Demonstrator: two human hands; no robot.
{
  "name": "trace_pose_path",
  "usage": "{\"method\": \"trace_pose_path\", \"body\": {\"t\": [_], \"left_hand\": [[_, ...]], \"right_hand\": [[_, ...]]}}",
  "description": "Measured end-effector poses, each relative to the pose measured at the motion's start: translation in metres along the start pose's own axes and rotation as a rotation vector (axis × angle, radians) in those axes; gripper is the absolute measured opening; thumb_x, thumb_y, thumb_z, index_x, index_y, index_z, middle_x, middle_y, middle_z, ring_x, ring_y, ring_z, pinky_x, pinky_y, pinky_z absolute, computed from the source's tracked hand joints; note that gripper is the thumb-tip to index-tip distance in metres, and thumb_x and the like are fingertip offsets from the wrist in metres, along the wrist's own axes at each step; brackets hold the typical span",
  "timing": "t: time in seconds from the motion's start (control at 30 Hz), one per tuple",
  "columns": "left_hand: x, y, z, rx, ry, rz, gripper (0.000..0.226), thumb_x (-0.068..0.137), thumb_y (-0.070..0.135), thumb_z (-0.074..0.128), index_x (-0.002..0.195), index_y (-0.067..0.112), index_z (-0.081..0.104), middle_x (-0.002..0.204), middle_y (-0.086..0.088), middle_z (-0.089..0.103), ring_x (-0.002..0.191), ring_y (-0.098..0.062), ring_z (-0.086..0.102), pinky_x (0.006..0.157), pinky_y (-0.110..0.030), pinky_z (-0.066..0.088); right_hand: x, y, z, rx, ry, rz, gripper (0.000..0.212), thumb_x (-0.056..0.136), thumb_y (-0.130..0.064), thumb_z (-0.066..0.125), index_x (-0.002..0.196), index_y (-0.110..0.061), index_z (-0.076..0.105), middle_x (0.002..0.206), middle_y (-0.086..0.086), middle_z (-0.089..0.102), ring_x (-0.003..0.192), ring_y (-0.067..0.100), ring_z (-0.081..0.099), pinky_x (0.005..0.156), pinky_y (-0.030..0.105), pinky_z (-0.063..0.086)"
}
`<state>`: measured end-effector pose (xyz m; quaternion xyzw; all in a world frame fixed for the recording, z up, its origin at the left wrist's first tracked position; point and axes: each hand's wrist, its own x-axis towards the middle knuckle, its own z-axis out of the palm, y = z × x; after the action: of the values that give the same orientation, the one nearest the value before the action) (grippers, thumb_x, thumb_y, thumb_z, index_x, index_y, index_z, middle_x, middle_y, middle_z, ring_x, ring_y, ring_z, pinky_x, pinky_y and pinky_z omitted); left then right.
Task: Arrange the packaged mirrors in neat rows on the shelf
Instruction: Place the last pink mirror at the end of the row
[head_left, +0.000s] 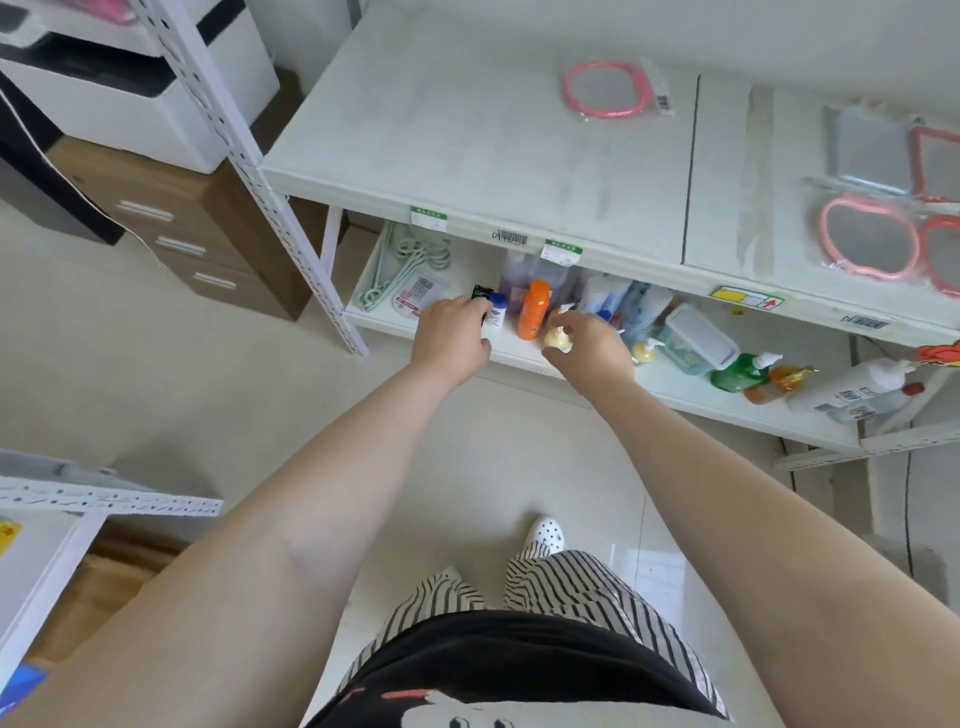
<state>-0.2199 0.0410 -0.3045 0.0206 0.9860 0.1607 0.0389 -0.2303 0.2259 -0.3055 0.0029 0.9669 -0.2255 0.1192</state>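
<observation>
Left hand: reaching to the lower shelf, fingers curling around a small black item; what it is, I cannot tell.
Right hand: hovering just right of the orange bottle, fingers loosely curled over a yellow pump bottle; whether the grip is closing on it is unclear.
Packaged mirrors: lying on the upper shelf above the orange bottle; one pink round mirror alone, a cluster of mirrors far right.
</observation>
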Motion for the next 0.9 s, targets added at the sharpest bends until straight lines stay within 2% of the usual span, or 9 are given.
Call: {"method": "trace_pose_path", "body": {"t": [0.13, 0.23, 0.37, 0.5, 0.63, 0.9], "left_hand": [[0.036, 0.002, -0.003, -0.012, 0.019, 0.032, 0.041, 0.081, 0.02, 0.057, 0.122, 0.021, 0.058, 0.116, -0.004, 0.064, 0.109, -0.03, 0.059, 0.086, -0.037, 0.046], [0.068, 0.001, -0.012, -0.017, 0.017, 0.046, 0.038, 0.081, 0.019, 0.057, 0.119, 0.018, 0.059, 0.116, -0.006, 0.065, 0.11, -0.031, 0.059, 0.089, -0.039, 0.048], [0.109, -0.005, -0.03, -0.002, 0.026, 0.058, 0.047, 0.081, 0.015, 0.055, 0.128, 0.016, 0.055, 0.123, -0.008, 0.061, 0.115, -0.031, 0.056, 0.094, -0.038, 0.045], [0.148, -0.023, -0.049, 0.004, 0.057, 0.008, 0.051, 0.084, 0.015, 0.055, 0.134, 0.018, 0.05, 0.129, -0.006, 0.058, 0.117, -0.029, 0.054, 0.097, -0.038, 0.042], [0.185, -0.036, -0.06, 0.021, 0.042, -0.027, 0.05, 0.087, 0.018, 0.055, 0.137, 0.019, 0.047, 0.132, -0.006, 0.056, 0.119, -0.029, 0.053, 0.098, -0.038, 0.039], [0.274, -0.042, -0.069, 0.053, -0.009, 0.129, 0.051, 0.086, 0.017, 0.054, 0.136, 0.019, 0.047, 0.131, -0.007, 0.057, 0.118, -0.029, 0.053, 0.096, -0.037, 0.039]], "right_hand": [[0.028, -0.01, -0.008, 0.022, -0.004, 0.038, 0.038, 0.081, -0.028, 0.059, 0.12, -0.028, 0.06, 0.117, 0.002, 0.061, 0.106, 0.024, 0.06, 0.081, 0.034, 0.052], [0.06, -0.023, -0.017, 0.059, 0.005, 0.02, 0.031, 0.085, -0.028, 0.052, 0.115, -0.025, 0.062, 0.114, 0.003, 0.063, 0.104, 0.026, 0.06, 0.076, 0.033, 0.051], [0.111, -0.043, -0.028, 0.091, 0.035, 0.011, 0.042, 0.085, -0.024, 0.057, 0.127, -0.025, 0.056, 0.126, 0.0, 0.057, 0.11, 0.023, 0.058, 0.077, 0.028, 0.044], [0.153, -0.061, -0.04, 0.061, 0.024, -0.049, 0.044, 0.085, -0.027, 0.062, 0.128, -0.024, 0.054, 0.124, 0.001, 0.057, 0.114, 0.022, 0.054, 0.085, 0.035, 0.05], [0.187, -0.065, -0.051, 0.046, 0.05, -0.058, 0.043, 0.086, -0.029, 0.063, 0.128, -0.023, 0.055, 0.124, 0.002, 0.057, 0.117, 0.022, 0.052, 0.086, 0.034, 0.047], [0.248, -0.074, -0.061, 0.057, 0.112, 0.078, 0.044, 0.086, -0.03, 0.064, 0.129, -0.024, 0.055, 0.126, 0.001, 0.057, 0.114, 0.022, 0.055, 0.084, 0.034, 0.049]]}}
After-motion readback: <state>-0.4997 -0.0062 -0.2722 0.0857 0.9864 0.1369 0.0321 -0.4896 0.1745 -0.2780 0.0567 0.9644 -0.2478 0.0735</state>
